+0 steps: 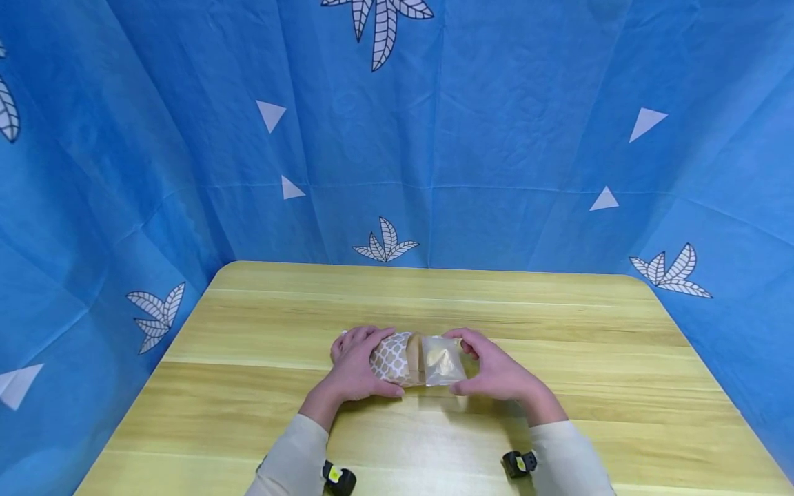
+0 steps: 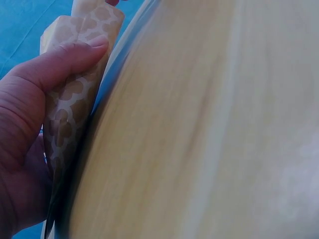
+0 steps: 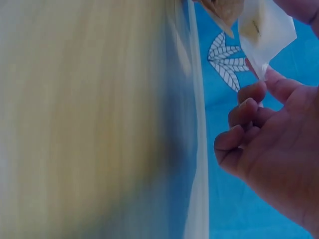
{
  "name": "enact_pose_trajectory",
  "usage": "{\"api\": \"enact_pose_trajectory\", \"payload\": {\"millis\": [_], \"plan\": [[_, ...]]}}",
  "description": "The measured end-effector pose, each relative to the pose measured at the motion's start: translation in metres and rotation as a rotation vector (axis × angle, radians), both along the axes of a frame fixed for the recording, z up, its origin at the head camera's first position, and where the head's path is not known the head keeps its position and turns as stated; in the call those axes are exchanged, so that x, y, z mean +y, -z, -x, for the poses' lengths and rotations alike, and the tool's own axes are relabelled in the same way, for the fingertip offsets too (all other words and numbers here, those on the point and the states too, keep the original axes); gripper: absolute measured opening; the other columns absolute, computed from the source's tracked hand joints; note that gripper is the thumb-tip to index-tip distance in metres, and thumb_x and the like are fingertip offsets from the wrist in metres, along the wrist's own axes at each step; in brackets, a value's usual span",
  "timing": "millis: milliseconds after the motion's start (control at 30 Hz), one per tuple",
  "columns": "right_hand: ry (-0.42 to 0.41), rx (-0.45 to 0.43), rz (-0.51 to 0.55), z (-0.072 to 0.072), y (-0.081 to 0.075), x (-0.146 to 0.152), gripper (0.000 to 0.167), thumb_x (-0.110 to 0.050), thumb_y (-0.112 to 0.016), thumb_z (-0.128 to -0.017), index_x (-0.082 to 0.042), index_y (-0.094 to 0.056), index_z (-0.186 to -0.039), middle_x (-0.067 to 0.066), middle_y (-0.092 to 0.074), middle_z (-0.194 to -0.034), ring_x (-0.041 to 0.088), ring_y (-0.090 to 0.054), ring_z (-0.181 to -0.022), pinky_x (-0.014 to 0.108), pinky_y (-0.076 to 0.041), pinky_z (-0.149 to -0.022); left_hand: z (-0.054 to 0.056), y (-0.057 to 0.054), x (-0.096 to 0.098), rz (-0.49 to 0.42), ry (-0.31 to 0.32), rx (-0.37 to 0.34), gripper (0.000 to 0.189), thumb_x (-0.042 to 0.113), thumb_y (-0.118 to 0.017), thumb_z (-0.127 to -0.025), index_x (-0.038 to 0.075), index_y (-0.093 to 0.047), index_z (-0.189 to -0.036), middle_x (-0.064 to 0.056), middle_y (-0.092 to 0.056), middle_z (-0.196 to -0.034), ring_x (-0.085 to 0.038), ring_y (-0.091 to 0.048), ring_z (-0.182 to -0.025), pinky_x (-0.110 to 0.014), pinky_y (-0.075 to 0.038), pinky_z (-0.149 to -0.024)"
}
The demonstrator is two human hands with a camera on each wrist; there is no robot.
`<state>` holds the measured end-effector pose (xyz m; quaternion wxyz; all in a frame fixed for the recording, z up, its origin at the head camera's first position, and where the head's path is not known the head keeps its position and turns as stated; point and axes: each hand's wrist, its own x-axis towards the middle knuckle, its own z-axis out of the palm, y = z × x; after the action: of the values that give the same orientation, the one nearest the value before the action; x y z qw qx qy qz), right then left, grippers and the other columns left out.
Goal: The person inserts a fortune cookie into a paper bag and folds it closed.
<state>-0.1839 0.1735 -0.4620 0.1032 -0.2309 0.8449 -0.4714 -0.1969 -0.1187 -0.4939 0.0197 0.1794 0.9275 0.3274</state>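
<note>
My left hand (image 1: 355,368) grips a brown paper bag (image 1: 391,358) with a white lattice print, its thumb along the near side. The bag lies sideways above the table, its mouth facing right. In the left wrist view the thumb presses across the printed paper (image 2: 75,112). At the bag's mouth, my right hand (image 1: 499,372) holds a small translucent packet (image 1: 442,361) by its edges, between thumb and index finger. Something pale yellowish shows inside the packet. The other right fingers (image 3: 244,112) curl below the packet in the right wrist view.
A wood-grain table (image 1: 260,324) with rounded far corners lies under both hands. Behind it hangs a blue curtain (image 1: 496,138) printed with white leaves and triangles. Each wrist wears a small black camera mount (image 1: 338,478).
</note>
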Motion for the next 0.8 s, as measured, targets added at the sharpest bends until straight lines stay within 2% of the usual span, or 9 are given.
{"api": "enact_pose_trajectory", "payload": {"millis": [133, 467, 800], "plan": [[-0.012, 0.006, -0.027, 0.002, 0.004, -0.006, 0.076, -0.022, -0.087, -0.070, -0.012, -0.052, -0.137, 0.004, -0.053, -0.123, 0.027, -0.048, -0.109, 0.049, -0.042, -0.096, -0.001, 0.000, 0.000, -0.002, 0.007, 0.000, 0.112, 0.058, -0.092, -0.052, 0.027, -0.047, -0.149, -0.004, -0.044, -0.141, -0.033, -0.030, -0.133, -0.059, -0.008, -0.109], [0.068, 0.080, -0.151, 0.008, 0.004, -0.017, 0.079, -0.029, -0.094, -0.063, -0.013, -0.057, -0.131, 0.001, -0.057, -0.112, 0.026, -0.054, -0.100, 0.046, -0.046, -0.087, -0.002, 0.000, 0.000, 0.006, 0.006, -0.004, 0.111, 0.057, -0.093, -0.053, 0.027, -0.047, -0.149, -0.004, -0.043, -0.142, -0.032, -0.029, -0.134, -0.057, -0.006, -0.109], [0.131, 0.151, -0.257, 0.009, -0.002, -0.023, 0.084, -0.035, -0.094, -0.059, -0.014, -0.059, -0.132, -0.001, -0.056, -0.108, 0.021, -0.054, -0.100, 0.045, -0.047, -0.089, 0.001, 0.000, 0.001, 0.028, -0.003, -0.010, 0.114, 0.059, -0.093, -0.050, 0.031, -0.046, -0.149, -0.002, -0.043, -0.143, -0.030, -0.028, -0.135, -0.056, -0.005, -0.110]]}}
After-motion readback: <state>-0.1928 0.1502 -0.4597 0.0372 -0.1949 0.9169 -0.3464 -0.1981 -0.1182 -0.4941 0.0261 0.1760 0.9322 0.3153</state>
